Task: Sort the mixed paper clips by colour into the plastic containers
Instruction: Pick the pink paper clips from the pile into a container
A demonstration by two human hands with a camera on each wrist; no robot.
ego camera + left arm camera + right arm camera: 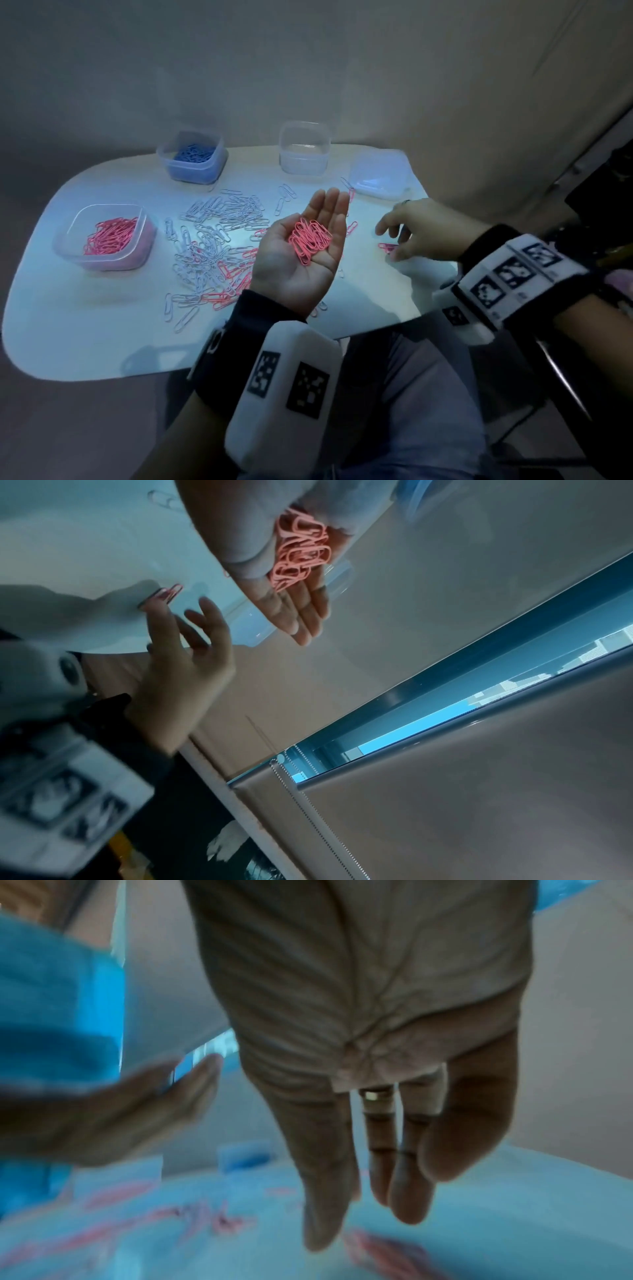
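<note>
Three clear plastic containers (pixel 104 236) on a white table (pixel 85 329). Left hand (pixel 301 253), palm up and flat, carries a pink paper-clip bunch (pixel 310 240); right hand (pixel 416 229), fingers loosely spread, touches one pink clip (pixel 387 246).

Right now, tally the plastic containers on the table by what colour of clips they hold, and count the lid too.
Container with pink clips: 1
Container with blue clips: 1
Container with no clips showing: 1
Loose lid: 1
Total: 4 plastic pieces, 3 containers and 1 lid.
</note>
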